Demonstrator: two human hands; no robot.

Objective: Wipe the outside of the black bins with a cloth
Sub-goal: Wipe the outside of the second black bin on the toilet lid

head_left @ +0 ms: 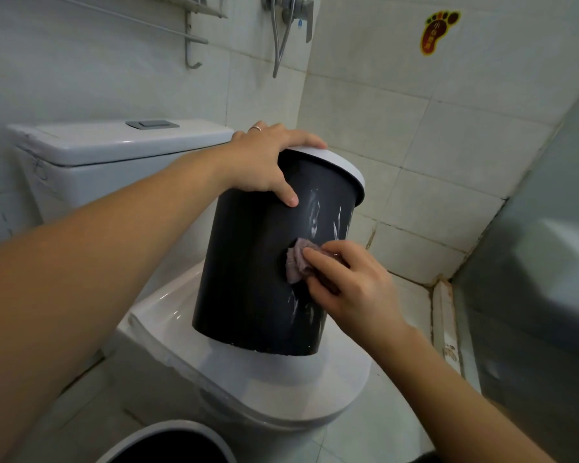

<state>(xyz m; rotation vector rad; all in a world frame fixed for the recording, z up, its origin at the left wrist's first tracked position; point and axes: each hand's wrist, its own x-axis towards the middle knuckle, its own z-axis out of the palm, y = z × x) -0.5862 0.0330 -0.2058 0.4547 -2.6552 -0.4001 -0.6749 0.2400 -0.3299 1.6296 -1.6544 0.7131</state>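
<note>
A round black plastic bin (248, 262) with a pale grey rim ring stands on the closed white toilet lid (281, 379), toward the lid's rear half and tilted so its top leans to the right. White smears streak its side wall. The left hand (264, 162) grips the bin's top edge, fingers curled over the grey rim and the thumb pressed flat on the black wall just below. The right hand (348, 282) pinches a small crumpled mauve cloth (296, 262) between its fingers and thumb and presses it against the middle of the bin's side. The two hands are well apart, one at the rim, one at mid-height. Behind the lid sits the white ceramic cistern (114, 145) with a grey flush button. A second black bin (168, 442) with a grey rim shows at the bottom edge of the view, on the tiled floor in front of the toilet.
</note>
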